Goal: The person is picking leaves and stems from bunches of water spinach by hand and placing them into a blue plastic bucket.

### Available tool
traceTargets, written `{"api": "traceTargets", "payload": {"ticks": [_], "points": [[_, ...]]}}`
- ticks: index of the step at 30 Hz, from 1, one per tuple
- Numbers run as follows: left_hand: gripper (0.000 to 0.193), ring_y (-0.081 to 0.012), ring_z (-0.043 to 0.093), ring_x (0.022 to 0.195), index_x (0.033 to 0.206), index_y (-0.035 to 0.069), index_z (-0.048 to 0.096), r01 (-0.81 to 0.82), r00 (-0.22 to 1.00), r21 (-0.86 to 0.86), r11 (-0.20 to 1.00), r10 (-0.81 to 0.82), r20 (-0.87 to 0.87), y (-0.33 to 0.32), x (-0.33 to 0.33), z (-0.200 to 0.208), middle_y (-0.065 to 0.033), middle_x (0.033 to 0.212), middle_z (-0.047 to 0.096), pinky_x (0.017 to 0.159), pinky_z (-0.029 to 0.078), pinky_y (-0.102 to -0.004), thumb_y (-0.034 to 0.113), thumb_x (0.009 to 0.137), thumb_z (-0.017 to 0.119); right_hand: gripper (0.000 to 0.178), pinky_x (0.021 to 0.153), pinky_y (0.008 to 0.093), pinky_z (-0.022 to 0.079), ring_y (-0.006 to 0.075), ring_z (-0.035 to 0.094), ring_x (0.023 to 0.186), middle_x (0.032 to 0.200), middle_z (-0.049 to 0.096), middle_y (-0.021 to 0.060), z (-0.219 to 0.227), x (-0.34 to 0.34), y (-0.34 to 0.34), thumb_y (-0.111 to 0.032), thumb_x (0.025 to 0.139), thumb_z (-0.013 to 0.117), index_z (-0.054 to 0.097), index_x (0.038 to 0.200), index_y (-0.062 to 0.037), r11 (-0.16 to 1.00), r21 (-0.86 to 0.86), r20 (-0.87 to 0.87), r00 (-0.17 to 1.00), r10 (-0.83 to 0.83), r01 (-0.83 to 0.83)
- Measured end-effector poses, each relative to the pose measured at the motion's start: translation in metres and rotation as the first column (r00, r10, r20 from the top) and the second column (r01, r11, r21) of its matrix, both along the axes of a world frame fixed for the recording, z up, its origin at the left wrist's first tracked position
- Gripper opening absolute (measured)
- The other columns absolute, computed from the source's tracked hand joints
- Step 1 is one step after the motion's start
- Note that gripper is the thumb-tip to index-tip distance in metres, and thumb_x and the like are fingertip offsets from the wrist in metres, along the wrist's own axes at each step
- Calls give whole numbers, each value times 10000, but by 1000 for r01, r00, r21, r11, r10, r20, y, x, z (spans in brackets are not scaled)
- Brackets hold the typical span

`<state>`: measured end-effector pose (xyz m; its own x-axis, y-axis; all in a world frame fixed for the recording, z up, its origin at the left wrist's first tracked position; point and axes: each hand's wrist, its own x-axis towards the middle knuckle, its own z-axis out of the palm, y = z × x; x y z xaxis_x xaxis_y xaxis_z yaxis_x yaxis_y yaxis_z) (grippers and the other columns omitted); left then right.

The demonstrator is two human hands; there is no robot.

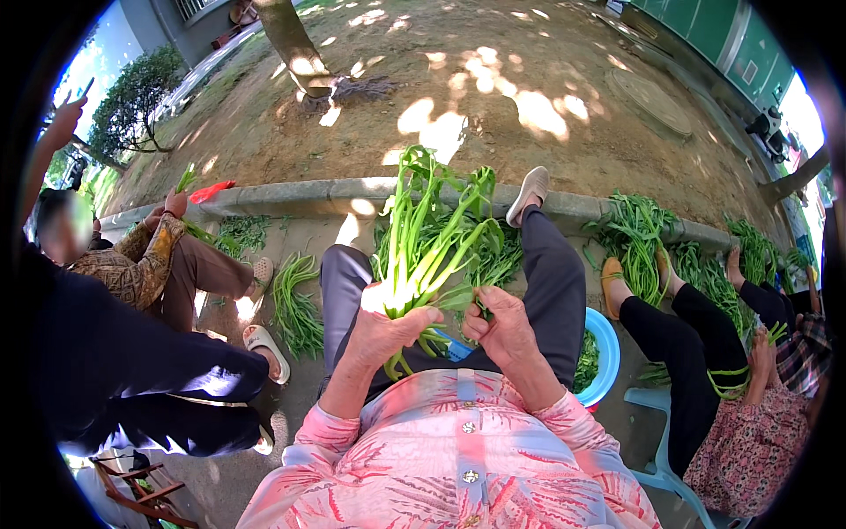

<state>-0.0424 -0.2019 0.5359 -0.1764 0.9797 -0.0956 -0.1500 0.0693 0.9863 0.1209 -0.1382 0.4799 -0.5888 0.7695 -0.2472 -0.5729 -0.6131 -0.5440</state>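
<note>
A bunch of long green leafy stems, like water spinach [423, 264], rises from my left hand [388, 333], whose fingers are wrapped round its lower part. Beside it, my right hand [504, 331] pinches a green leaf [458, 298] at the side of the bunch. Both hands are above my lap. Behind the bunch, more greens [493, 251] lie on the ground between my feet. By my right thigh stands a light blue basin [606, 353] with green leaves inside, partly hidden by my leg.
A concrete curb [326, 192] runs across in front, with bare soil and a tree [295, 44] beyond. Greens [298, 304] lie on the left, and another pile [636, 234] on the right. People sit on both sides, one on a blue plastic chair [656, 476]; a red bag [211, 190] rests on the curb.
</note>
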Motion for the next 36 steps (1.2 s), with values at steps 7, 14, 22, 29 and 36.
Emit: {"api": "traceTargets", "payload": {"ticks": [7, 14, 22, 29, 36], "points": [[190, -16, 430, 445, 871, 22, 587, -16, 998, 8, 1000, 17, -53, 2, 2, -5, 9, 649, 586, 370, 326, -167, 74, 704, 660, 101, 445, 238, 310, 84, 345, 477, 642, 455, 28, -3, 4, 1, -101, 844, 547, 516, 796, -18, 1000, 26, 40, 999, -16, 15], [178, -15, 434, 474, 869, 14, 590, -54, 995, 0, 999, 54, -78, 1, 6, -3, 22, 657, 567, 398, 337, -170, 61, 709, 655, 92, 461, 251, 336, 89, 372, 487, 660, 465, 29, -4, 6, 1, -113, 830, 569, 516, 801, -43, 999, 13, 56, 997, -48, 47], [228, -29, 489, 634, 935, -5, 591, -40, 986, 54, 998, 49, -162, 0, 10, -2, 15, 747, 583, 558, 422, -187, 34, 715, 638, 89, 461, 244, 330, 77, 365, 479, 648, 458, 21, -7, 6, 2, -113, 834, 564, 517, 799, -46, 990, 40, 49, 989, -138, 136], [216, -26, 493, 595, 920, 4, 601, -35, 994, 65, 997, 42, -106, 0, 19, -1, 14, 734, 586, 523, 421, -178, 28, 708, 638, 65, 448, 233, 323, 77, 349, 480, 622, 419, 5, -19, 25, 32, -49, 844, 491, 501, 782, -30, 927, 22, -10, 927, -374, 374], [141, -35, 422, 431, 855, -3, 576, -31, 992, 68, 997, 22, 126, -2, 9, -5, -15, 628, 555, 369, 329, -183, 22, 723, 621, 113, 464, 238, 349, 90, 386, 482, 630, 421, 14, -75, 152, 102, -111, 845, 507, 524, 821, -2, 675, 243, 166, 656, -736, 696]]}}
